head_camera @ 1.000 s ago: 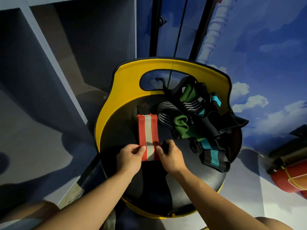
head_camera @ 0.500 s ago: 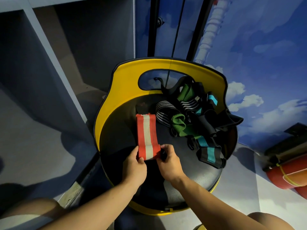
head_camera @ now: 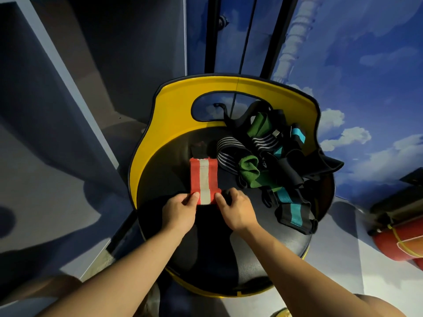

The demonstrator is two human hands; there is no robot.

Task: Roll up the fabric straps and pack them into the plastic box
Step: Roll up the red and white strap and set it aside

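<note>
A red strap with a pale centre stripe [head_camera: 204, 177] lies flat on the black seat [head_camera: 263, 245] of a yellow-backed chair. My left hand [head_camera: 180, 211] pinches its near left corner and my right hand [head_camera: 235, 208] pinches its near right corner, where the strap's near end is rolled. A black tab [head_camera: 199, 151] sticks out at its far end. To the right lies a tangled pile of other straps: black with white stripes [head_camera: 225, 152], green [head_camera: 250, 171], and black with a teal stripe [head_camera: 294, 213]. No plastic box is in view.
The chair's yellow backrest [head_camera: 174, 110] curves round the far and left sides of the seat. Grey shelving [head_camera: 57, 88] stands at the left. A sky-painted wall [head_camera: 366, 88] is at the right, and a red cylinder [head_camera: 398, 242] lies on the floor at the right edge.
The flat part of the red strap has become shorter as both hands rolled its near end away from me. The pile of straps has not moved.
</note>
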